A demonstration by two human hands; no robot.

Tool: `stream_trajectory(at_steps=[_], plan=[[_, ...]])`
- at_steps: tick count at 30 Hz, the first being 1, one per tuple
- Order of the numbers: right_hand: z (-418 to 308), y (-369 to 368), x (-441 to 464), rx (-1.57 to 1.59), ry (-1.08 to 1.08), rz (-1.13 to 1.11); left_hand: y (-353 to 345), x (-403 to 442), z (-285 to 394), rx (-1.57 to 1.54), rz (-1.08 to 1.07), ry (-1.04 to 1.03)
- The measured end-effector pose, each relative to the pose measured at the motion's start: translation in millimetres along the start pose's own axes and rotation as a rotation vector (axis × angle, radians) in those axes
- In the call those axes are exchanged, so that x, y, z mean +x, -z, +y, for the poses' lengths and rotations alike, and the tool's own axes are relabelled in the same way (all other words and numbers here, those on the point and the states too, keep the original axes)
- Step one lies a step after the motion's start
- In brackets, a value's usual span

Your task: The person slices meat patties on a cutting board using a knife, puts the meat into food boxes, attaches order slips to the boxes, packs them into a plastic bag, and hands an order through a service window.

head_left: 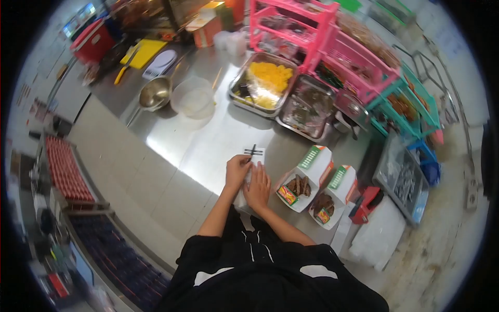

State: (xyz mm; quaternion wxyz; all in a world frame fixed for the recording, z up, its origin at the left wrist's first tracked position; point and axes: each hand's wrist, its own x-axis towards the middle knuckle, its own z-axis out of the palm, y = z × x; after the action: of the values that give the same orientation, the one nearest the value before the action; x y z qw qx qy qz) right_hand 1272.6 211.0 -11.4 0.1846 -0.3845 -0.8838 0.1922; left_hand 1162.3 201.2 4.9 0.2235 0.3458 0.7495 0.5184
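My left hand [238, 169] is closed in a pinch around a dark pen [253, 149], which stands over a small white paper slip [261, 155] with dark printed lines. My right hand [258, 188] lies flat with its fingers stretched out, pressing on the lower part of the slip. To the right, an open white and green food box [314, 158] contains browned meat pieces [299, 184] and a red-and-yellow sachet [287, 195]. Beside it stands a second open box [340, 179] with similar brown food and a sachet.
Behind are a steel tray of yellow food [267, 78], another steel tray [310, 106], a plastic bowl [192, 98] and a metal pot [155, 93]. Pink crates [358, 65] and a teal basket [413, 106] rise at the right. A red stapler-like tool [367, 205] sits near white bags [378, 232].
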Motion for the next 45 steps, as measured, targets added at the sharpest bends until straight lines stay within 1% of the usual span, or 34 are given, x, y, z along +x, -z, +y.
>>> stream_trajectory(at_steps=[2,4,5,6,7,8,10,11,13,15,16,18,20,21,23,24,26,27,29,30,32,33,34,35,36,37,38,39,40,41,42,44,45], plan=[[4,2,-3,0.095,-0.008,-0.032,-3,-4,3,0.021,0.049,-0.037],[0,13,-6,0.214,-0.011,-0.017,-6,-4,-3,-0.039,0.016,-0.053],[-5,25,-5,0.278,0.029,-0.015,-8,-4,-5,-0.055,-0.016,-0.082],[-13,43,-11,0.244,0.131,0.048,-7,-4,-10,-0.069,-0.041,-0.105],[-18,56,-20,0.218,0.184,0.082,-5,-2,-19,-0.072,-0.093,-0.118],[-23,82,-28,0.332,0.212,0.126,-7,-2,-26,-0.077,-0.129,-0.125],[-10,109,-52,0.313,0.287,0.158,-4,-7,-10,-0.059,-0.174,-0.111],[2,122,-67,0.294,0.26,0.176,-2,-9,-9,-0.032,-0.227,-0.082],[26,149,-103,0.05,0.112,0.262,-3,-12,-11,-0.077,-0.243,-0.085],[64,168,-130,-0.011,-0.155,0.529,-2,-16,-14,-0.109,-0.243,-0.038],[77,186,-138,0.012,-0.294,0.695,-1,-19,-14,-0.105,-0.244,-0.03],[121,201,-168,0.279,-0.754,0.823,-1,-18,-9,-0.089,-0.235,-0.07],[159,215,-192,0.31,-0.915,0.87,0,-23,-8,-0.078,-0.211,-0.09],[179,215,-202,0.316,-0.907,0.862,0,-23,-8,-0.042,-0.161,-0.086],[212,214,-216,0.033,-0.838,0.579,-5,-27,-8,-0.01,-0.073,-0.08],[221,208,-215,0.042,-0.823,0.571,-7,-29,-8,0.035,-0.045,-0.074],[208,194,-196,-0.403,-0.865,0.387,-13,-36,-9,0.079,-0.007,-0.078],[203,193,-191,-0.389,-0.857,0.366,-19,-44,-4,0.097,0.005,-0.064],[199,200,-182,-0.055,-0.963,0.325,-35,-60,20,0.015,0.319,-0.148],[200,210,-182,-0.045,-0.956,0.301,-41,-73,36,-0.023,0.385,-0.084],[204,223,-184,0.141,-1.009,0.213,-58,-101,62,-0.113,0.41,0.016],[218,216,-192,0.148,-1.007,0.199,-69,-118,66,-0.071,0.354,0.03],[238,204,-205,0.232,-0.882,0.308,-83,-139,78,-0.028,0.214,0.007],[250,197,-214,0.315,-0.757,0.417,-103,-162,106,-0.166,0.023,0.15],[250,199,-217,0.322,-0.763,0.405,-120,-180,98,-0.222,-0.196,0.125],[247,206,-219,0.561,-0.875,0.393,-142,-198,147,-0.286,-0.471,0.243],[247,211,-221,0.799,-0.981,0.379,-165,-210,163,-0.271,-0.716,0.359],[246,212,-221,0.8,-0.989,0.371,-190,-220,164,-0.212,-0.872,0.368],[243,209,-221,0.934,-0.93,0.473,-216,-231,157,-0.268,-0.877,0.528],[241,209,-221,1.065,-0.864,0.577,-255,-242,114,-0.351,-0.843,0.461],[243,210,-223,1.067,-0.866,0.573,-274,-244,102,-0.348,-0.84,0.464],[245,219,-225,0.207,-0.575,0.437,-293,-245,99,-0.634,-0.85,0.76],[246,225,-227,0.209,-0.578,0.436,-294,-248,96,-0.632,-0.85,0.763]])
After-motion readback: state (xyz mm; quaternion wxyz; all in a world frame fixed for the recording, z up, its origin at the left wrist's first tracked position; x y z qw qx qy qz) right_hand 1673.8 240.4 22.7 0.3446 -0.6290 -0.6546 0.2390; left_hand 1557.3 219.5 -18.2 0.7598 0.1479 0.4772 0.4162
